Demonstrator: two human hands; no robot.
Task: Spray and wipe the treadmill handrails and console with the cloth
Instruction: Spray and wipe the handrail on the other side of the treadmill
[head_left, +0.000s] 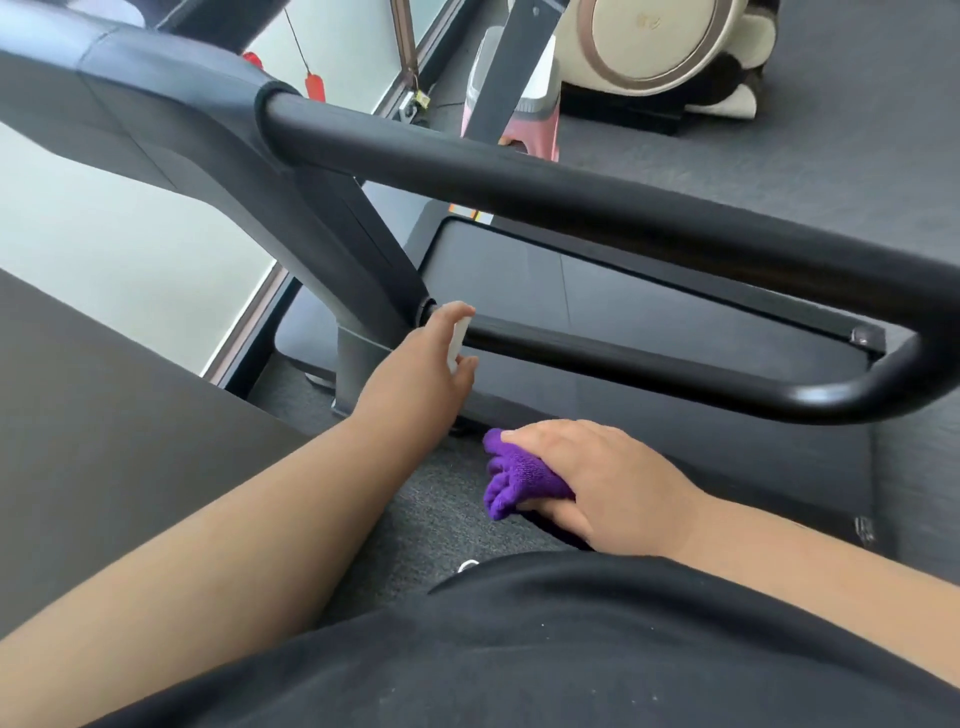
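Counting: 1 cloth (522, 475) in R hand (608, 478), 2 handrails (571, 202).

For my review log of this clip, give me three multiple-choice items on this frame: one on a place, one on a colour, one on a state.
1. Where is the small white spray bottle?
A. On the floor
B. In the left hand, beside the lower black handrail bar
C. Hanging on the upper black padded handrail

2. What colour is the bunched terry cloth?
A. Purple
B. Yellow
C. White

3. What is the state of the right hand?
A. Open and empty
B. Pressing the cloth flat on the upper handrail
C. Gripping the cloth, clear of both rails

Answers: 1 B, the left hand's fingers curl round the bottle next to the lower bar. 2 A, the cloth shows vivid purple. 3 C, the fingers wrap the cloth below the rails, touching neither.
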